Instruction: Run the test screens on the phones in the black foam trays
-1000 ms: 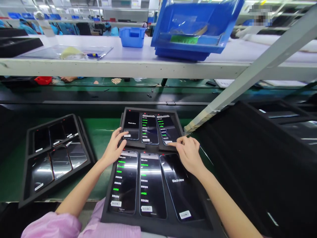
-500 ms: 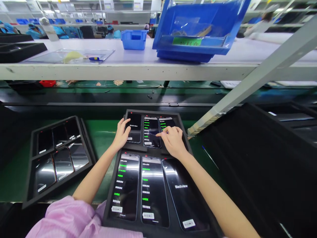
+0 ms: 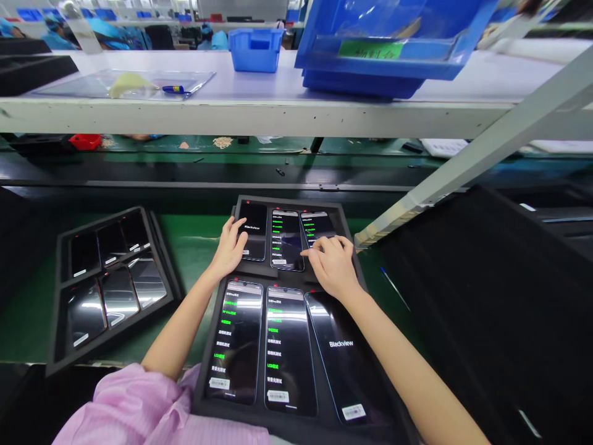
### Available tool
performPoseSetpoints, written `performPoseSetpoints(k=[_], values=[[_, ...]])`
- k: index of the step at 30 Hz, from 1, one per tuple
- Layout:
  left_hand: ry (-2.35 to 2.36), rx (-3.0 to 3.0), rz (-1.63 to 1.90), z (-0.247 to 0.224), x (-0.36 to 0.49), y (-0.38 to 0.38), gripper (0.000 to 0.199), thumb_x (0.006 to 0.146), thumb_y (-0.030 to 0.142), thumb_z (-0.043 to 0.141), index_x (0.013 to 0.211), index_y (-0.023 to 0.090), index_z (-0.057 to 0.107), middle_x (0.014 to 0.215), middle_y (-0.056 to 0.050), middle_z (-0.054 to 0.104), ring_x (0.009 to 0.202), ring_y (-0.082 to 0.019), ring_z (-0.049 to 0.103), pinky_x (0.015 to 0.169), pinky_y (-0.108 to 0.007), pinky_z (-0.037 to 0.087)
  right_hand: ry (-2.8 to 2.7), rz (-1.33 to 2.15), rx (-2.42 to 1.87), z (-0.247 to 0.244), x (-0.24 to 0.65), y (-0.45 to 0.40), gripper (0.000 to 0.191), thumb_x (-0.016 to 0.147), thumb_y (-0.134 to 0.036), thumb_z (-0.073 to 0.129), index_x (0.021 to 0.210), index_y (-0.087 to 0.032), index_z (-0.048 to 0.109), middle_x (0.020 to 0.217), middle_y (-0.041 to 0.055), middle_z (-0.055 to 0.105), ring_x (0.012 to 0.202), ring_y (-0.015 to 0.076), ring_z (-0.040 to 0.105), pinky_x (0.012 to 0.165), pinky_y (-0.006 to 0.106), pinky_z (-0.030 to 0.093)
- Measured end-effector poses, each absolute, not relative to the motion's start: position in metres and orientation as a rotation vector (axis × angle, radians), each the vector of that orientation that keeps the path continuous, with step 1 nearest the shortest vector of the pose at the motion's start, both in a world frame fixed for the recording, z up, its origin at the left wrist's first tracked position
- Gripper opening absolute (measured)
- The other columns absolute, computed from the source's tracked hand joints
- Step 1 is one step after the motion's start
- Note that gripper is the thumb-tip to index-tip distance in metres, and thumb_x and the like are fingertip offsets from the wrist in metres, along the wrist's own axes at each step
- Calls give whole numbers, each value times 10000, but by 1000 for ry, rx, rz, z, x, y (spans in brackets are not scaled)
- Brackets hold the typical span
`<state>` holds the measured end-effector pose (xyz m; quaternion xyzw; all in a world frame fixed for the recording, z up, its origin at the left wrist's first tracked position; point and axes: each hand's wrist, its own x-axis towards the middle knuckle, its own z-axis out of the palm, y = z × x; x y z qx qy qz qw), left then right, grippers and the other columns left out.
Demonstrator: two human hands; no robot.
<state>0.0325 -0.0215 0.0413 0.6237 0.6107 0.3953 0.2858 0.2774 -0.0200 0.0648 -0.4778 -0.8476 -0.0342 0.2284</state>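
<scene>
A black tray [image 3: 278, 275] holds several phones in two rows. My left hand [image 3: 229, 247] rests at the left edge of the back-left phone [image 3: 254, 238], fingers apart and nothing held; that screen reads Blackview. Over the back-right phone [image 3: 315, 221] is my right hand [image 3: 334, 262], its fingers bent and spread, covering the lower part of the screen. The back-middle phone [image 3: 286, 238] shows a list in white and green. Similar lists light the front-left phone [image 3: 236, 340] and front-middle phone [image 3: 290, 346]. The front-right phone [image 3: 345, 364] lies tilted and shows Blackview.
On the left lies another black tray [image 3: 60, 296] of dark phones. A slanted metal post [image 3: 440, 179] and a pen [image 3: 393, 287] are on the right. Blue bins [image 3: 256, 52] stand on the white shelf [image 3: 259, 114]. People in blue caps sit far behind.
The view has tilted slightly downward, so the shelf sits higher. My right hand's fingers have spread a little over the back-right phone. My left hand stays by the back-left phone.
</scene>
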Motion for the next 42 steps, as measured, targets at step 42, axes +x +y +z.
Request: performPoseSetpoints(k=[42], values=[[1182,1181,851,49,11,-209,938,593,128,477,1431,293,90,1529,49,19,1394,-232,9,1130,-454,52,-2574,225,-1054,76,293,-154,394,917,-257,281,1005,-308,662,1021,53,574,1001,204,495,1023,516,177]])
